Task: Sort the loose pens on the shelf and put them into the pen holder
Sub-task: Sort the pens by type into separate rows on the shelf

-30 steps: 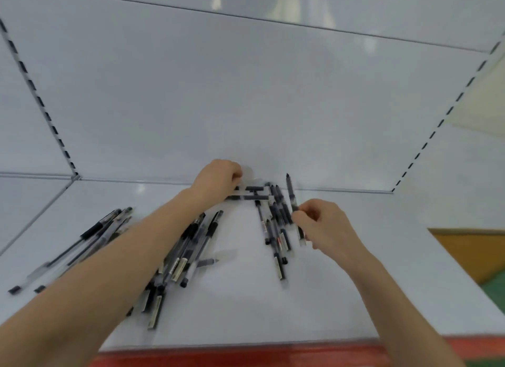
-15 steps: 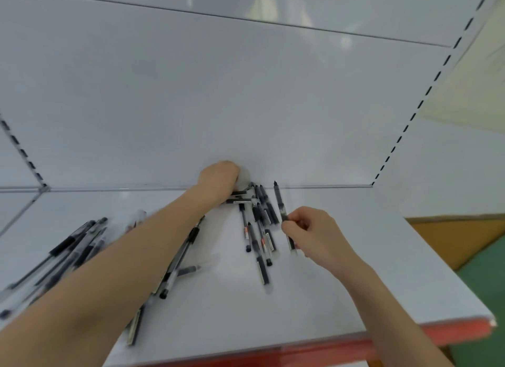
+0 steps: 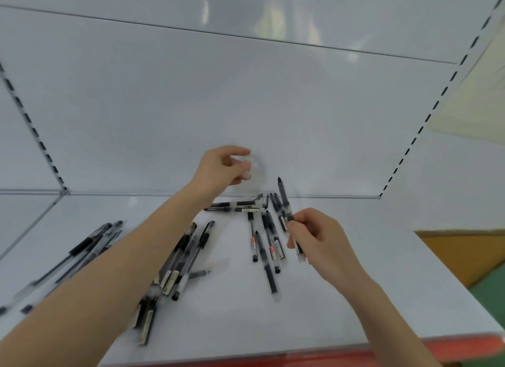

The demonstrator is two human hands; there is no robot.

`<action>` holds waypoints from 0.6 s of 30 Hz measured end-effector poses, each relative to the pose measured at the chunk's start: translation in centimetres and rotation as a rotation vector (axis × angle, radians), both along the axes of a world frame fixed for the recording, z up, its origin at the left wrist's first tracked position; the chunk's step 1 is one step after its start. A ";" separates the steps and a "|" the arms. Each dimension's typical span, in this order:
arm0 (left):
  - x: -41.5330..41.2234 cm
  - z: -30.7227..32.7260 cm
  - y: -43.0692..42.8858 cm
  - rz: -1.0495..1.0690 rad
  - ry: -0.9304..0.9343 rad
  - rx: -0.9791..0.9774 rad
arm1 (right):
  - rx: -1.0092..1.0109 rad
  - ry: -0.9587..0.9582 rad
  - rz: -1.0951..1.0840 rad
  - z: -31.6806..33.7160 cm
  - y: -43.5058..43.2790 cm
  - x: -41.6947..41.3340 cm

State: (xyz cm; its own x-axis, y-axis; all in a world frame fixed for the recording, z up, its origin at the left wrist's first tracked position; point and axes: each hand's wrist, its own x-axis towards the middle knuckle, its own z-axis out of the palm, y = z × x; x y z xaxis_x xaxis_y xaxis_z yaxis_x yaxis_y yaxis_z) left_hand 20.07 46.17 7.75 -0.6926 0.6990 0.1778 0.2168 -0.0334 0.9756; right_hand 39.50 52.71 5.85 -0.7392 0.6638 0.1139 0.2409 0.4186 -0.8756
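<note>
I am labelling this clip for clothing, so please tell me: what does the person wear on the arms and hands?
Nothing visible. The left forearm and right forearm are bare to the frame edge, no sleeve in view. The left hand and the right hand have no gloves; no watch, bracelet or ring shows on the sides facing the camera.

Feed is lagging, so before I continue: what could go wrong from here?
The right hand pinches one pen with fingertips only, so it may slip and drop. The left forearm hangs low over the middle pile and could sweep pens toward the shelf front edge.
</note>
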 end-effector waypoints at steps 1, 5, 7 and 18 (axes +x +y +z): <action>0.6 0.6 -0.9 -0.022 -0.135 0.081 | -0.022 0.041 0.018 0.3 -0.6 0.2; 2.6 1.7 -3.9 -0.034 -0.426 0.292 | 0.000 0.152 0.090 1.1 -2.9 0.7; 3.3 1.8 -4.9 -0.023 -0.457 0.338 | 0.016 0.165 0.133 1.2 -3.9 0.7; 4.7 1.9 -7.2 0.038 -0.402 0.377 | 0.049 0.177 0.194 1.9 -5.8 0.7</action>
